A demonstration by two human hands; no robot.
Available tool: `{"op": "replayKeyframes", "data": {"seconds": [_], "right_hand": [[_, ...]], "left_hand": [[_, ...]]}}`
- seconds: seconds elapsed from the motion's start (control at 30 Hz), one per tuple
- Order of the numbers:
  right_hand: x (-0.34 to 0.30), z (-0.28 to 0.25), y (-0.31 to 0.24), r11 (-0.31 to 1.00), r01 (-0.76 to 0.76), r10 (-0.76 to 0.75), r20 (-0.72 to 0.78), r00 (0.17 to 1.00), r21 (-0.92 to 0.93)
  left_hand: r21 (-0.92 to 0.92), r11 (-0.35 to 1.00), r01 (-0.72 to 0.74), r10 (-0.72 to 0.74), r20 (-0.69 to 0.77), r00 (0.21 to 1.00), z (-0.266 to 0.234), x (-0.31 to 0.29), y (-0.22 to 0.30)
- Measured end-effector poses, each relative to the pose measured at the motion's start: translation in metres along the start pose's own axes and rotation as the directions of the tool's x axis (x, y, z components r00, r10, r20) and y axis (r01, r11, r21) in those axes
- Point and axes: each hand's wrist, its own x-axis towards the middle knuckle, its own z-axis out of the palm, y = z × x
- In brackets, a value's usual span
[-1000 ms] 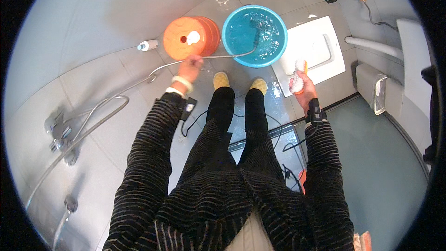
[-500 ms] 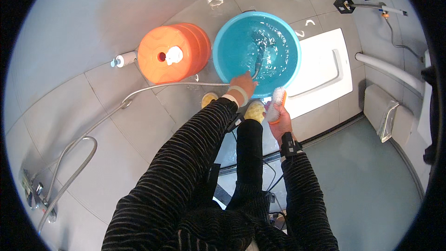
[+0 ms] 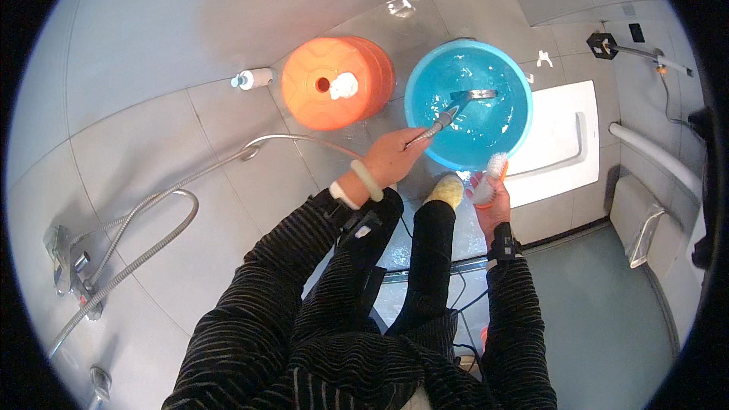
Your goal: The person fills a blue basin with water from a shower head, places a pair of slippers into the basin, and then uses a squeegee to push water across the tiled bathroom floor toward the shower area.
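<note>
Left grip (image 3: 391, 156) clamped on ribbed silver metal hose (image 3: 282, 136) behind silver-faced shower head (image 3: 482, 94), over round blue plastic basin (image 3: 410, 106); hose likely bendy, slippery, best held near head; right grip (image 3: 492, 205) around orange-backed white-bristled brush (image 3: 490, 178) beside basin, probably light

the left sleeve (image 3: 262, 292) and right sleeve (image 3: 516, 319) are black, ringed with thin, slightly wavy pale stripes, and the top (image 3: 357, 364) carries the same pattern, its lines turning lengthwise near the bottom edge. the left hand (image 3: 392, 156) is bare, with a rounded cream bangle (image 3: 367, 180) behind it, then a white band (image 3: 343, 195). the right hand (image 3: 494, 205) is bare too; a boxy black wrist device (image 3: 504, 244) with small pale markings sits below it. dark trousers (image 3: 431, 247) reach down to a yellow, faintly patterned shoe (image 3: 446, 191). a thin black cable (image 3: 474, 302) shows beside the legs.
</note>
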Motion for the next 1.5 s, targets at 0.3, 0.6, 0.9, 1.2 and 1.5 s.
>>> {"op": "replayKeyframes", "data": {"seconds": [0.3, 0.6, 0.9, 1.2, 1.5], "right_hand": [[-0.002, 0.01, -0.001, 0.998, -0.021, 0.02, -0.01, 1.0, -0.054], [-0.01, 0.026, -0.005, 0.992, -0.02, 0.019, -0.015, 1.0, -0.124], [-0.01, 0.035, -0.007, 0.991, -0.033, 0.033, -0.001, 0.999, -0.128], [-0.009, 0.034, -0.003, 0.99, -0.042, 0.042, 0.003, 0.999, -0.137], [-0.001, 0.028, 0.002, 0.993, -0.041, 0.042, 0.004, 0.999, -0.108]], "left_hand": [[-0.249, 0.968, 0.018, -0.031, -0.05, 0.998, -0.072, -0.079, 0.043], [-0.611, 0.787, 0.08, -0.182, -0.107, 0.977, -0.131, -0.124, 0.06], [-0.556, 0.828, -0.07, -0.181, -0.383, 0.906, -0.156, -0.097, 0.021], [-0.624, 0.766, -0.151, -0.178, -0.432, 0.884, -0.181, -0.026, -0.031], [-0.562, 0.827, -0.008, -0.325, -0.49, 0.809, -0.172, 0.047, -0.089]]}}
